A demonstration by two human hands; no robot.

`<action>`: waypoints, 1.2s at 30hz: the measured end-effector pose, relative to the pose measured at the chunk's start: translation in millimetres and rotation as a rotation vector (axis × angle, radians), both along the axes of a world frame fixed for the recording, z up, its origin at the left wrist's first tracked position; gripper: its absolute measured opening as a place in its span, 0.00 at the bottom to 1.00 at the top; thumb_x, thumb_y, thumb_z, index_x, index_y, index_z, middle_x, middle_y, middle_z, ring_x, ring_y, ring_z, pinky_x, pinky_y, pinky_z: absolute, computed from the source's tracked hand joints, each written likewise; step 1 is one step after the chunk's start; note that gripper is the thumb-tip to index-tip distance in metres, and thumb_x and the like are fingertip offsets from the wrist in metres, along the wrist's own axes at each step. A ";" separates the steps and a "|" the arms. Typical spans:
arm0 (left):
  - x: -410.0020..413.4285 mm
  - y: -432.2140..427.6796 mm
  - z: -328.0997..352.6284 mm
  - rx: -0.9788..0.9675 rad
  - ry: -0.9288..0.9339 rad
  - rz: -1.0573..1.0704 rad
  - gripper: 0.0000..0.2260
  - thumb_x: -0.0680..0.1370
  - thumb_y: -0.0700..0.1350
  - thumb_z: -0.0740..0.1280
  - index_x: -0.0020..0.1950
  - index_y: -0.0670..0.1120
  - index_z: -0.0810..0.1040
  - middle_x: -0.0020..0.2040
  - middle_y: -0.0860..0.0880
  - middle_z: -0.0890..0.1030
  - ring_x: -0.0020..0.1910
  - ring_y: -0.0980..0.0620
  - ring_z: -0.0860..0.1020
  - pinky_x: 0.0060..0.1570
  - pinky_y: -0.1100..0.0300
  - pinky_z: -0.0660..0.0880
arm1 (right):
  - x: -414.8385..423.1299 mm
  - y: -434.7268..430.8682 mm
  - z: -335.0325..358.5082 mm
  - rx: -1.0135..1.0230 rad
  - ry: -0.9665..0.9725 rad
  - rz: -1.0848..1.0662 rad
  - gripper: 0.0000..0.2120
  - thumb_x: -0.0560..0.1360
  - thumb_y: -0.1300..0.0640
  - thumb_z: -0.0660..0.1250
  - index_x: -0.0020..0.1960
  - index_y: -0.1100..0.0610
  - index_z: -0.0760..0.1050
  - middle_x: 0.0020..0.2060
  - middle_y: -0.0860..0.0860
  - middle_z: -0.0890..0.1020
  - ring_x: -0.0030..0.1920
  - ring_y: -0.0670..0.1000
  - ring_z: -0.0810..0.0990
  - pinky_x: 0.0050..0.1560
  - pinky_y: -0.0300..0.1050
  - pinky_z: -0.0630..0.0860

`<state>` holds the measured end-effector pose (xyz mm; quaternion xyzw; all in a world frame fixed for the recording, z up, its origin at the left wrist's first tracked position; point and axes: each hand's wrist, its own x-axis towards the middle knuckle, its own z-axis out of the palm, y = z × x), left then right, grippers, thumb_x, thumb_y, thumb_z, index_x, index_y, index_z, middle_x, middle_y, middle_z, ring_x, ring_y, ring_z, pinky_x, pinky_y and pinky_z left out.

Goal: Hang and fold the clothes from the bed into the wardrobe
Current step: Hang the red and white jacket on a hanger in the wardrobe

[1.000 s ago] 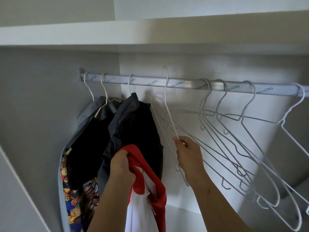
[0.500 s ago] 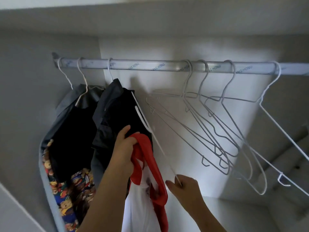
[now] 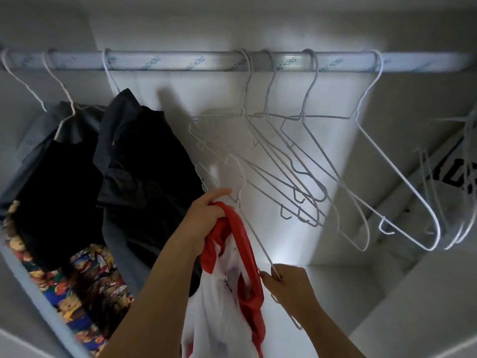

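Hanger (image 3: 256, 236) slants hook-up and leftward, pinched by right hand (image 3: 286, 282); left hand (image 3: 204, 215) grips red-collared shirt (image 3: 219, 313).

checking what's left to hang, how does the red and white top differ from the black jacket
The red and white top is gripped by the left hand, off the rail; the black jacket hangs from that rail on a wire hanger. The top is bright; the jacket dark all over. Both are clothes, side by side in the wardrobe.

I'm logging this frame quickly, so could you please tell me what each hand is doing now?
Left hand: closed, gripping the red-and-white shirt by its red collar.
Right hand: closed, pinching a white wire hanger.
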<state>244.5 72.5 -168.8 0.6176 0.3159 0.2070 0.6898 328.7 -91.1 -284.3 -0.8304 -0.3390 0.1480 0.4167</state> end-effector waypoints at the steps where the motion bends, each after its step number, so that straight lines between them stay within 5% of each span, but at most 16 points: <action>1: 0.5 -1.2 -1.8 0.033 0.029 0.004 0.21 0.75 0.30 0.60 0.46 0.56 0.81 0.38 0.44 0.82 0.30 0.51 0.80 0.30 0.64 0.78 | 0.3 -3.7 -2.3 -0.011 -0.017 -0.009 0.25 0.71 0.54 0.68 0.23 0.52 0.56 0.18 0.46 0.63 0.24 0.47 0.62 0.30 0.41 0.61; 5: 3.5 -9.6 -11.6 0.125 0.088 -0.124 0.20 0.76 0.30 0.57 0.38 0.51 0.80 0.42 0.49 0.81 0.35 0.53 0.80 0.33 0.66 0.78 | -3.7 -10.6 -9.0 -0.034 0.007 0.009 0.24 0.70 0.58 0.68 0.21 0.51 0.59 0.16 0.45 0.67 0.20 0.44 0.63 0.25 0.33 0.62; 12: 8.6 -32.3 -42.9 0.297 0.234 -0.356 0.18 0.74 0.29 0.57 0.43 0.50 0.79 0.45 0.52 0.80 0.46 0.53 0.79 0.43 0.66 0.77 | -9.8 9.8 8.5 0.190 0.235 -0.011 0.09 0.69 0.58 0.70 0.40 0.48 0.70 0.27 0.42 0.75 0.27 0.40 0.73 0.31 0.28 0.69; 17: 5.2 -20.0 -54.2 0.400 0.326 -0.049 0.11 0.76 0.39 0.61 0.48 0.56 0.71 0.45 0.53 0.75 0.41 0.55 0.75 0.33 0.65 0.71 | -5.5 4.4 8.8 0.343 0.344 -0.112 0.21 0.72 0.62 0.70 0.29 0.55 0.59 0.20 0.43 0.62 0.22 0.43 0.60 0.26 0.30 0.62; 22: -0.7 7.4 -61.9 0.449 0.392 0.077 0.03 0.77 0.45 0.63 0.49 0.52 0.71 0.43 0.53 0.74 0.40 0.57 0.73 0.33 0.65 0.67 | -14.7 2.9 9.2 0.255 0.349 -0.025 0.11 0.73 0.57 0.69 0.36 0.58 0.71 0.27 0.46 0.73 0.23 0.41 0.69 0.26 0.29 0.65; 27: -7.2 24.2 -71.0 0.353 0.520 0.109 0.03 0.77 0.45 0.62 0.50 0.49 0.71 0.42 0.51 0.72 0.41 0.52 0.71 0.43 0.57 0.69 | -11.7 -2.5 1.5 0.084 0.159 -0.243 0.21 0.78 0.47 0.60 0.32 0.59 0.65 0.26 0.51 0.69 0.27 0.47 0.66 0.32 0.37 0.65; 32: -19.5 38.1 -81.4 0.206 0.583 0.252 0.07 0.77 0.44 0.62 0.51 0.43 0.70 0.47 0.44 0.73 0.48 0.44 0.73 0.53 0.52 0.72 | -12.5 -9.6 -5.8 0.115 0.211 -0.335 0.20 0.78 0.55 0.60 0.28 0.59 0.65 0.18 0.45 0.64 0.23 0.46 0.62 0.29 0.40 0.61; 36: -28.8 53.3 -84.0 0.043 0.554 0.390 0.08 0.78 0.45 0.61 0.48 0.39 0.71 0.38 0.43 0.73 0.39 0.45 0.73 0.49 0.52 0.71 | -12.5 -12.0 -4.8 0.181 0.233 -0.404 0.26 0.76 0.59 0.61 0.23 0.52 0.53 0.15 0.46 0.56 0.24 0.47 0.55 0.30 0.42 0.55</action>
